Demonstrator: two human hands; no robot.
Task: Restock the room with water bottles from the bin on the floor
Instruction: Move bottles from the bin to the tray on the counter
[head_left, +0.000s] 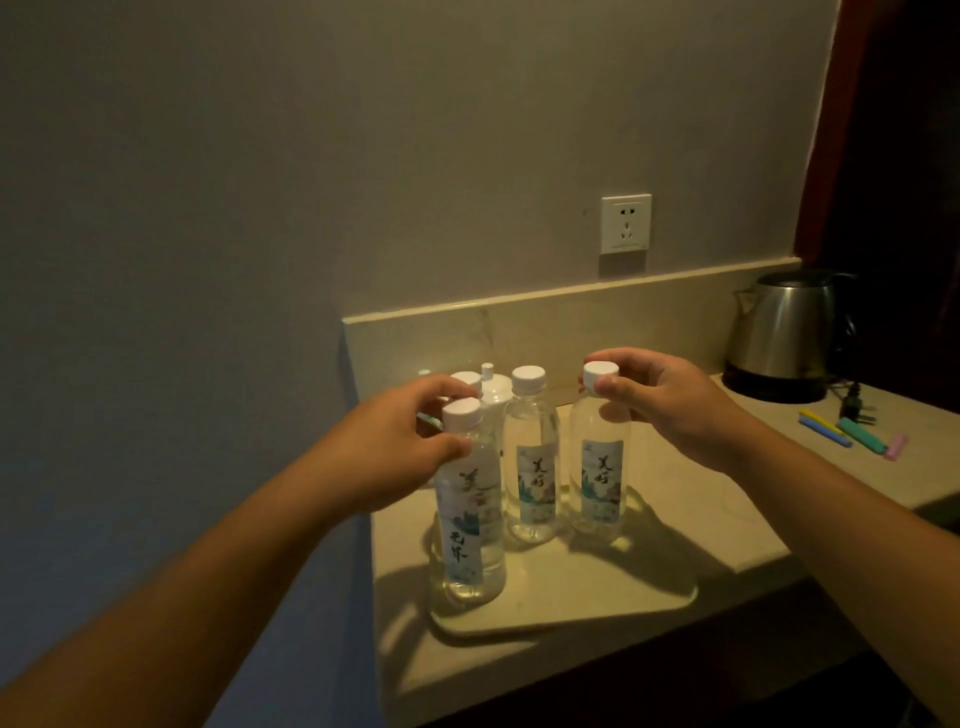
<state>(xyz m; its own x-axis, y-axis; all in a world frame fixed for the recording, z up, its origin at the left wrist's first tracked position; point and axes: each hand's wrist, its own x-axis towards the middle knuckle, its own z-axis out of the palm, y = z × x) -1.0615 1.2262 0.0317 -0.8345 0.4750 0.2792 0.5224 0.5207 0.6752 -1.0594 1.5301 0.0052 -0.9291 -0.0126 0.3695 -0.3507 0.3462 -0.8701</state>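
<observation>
Both forearms reach forward over the desk (727, 525). My left hand (400, 447) grips the nearest bottle (470, 525) below its white cap; my right hand (670, 405) pinches the cap of the right bottle (597, 467). Both clear, labelled bottles stand upright on the tray (623, 603), a third bottle (531, 462) between them. A fourth cap (465, 378) behind is mostly hidden.

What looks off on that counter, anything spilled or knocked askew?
Nothing spilled. The three front water bottles stand upright and capped on the tray. Only oddities: loose coloured packets scattered on the counter beside the kettle, and its plug lies unplugged.
</observation>
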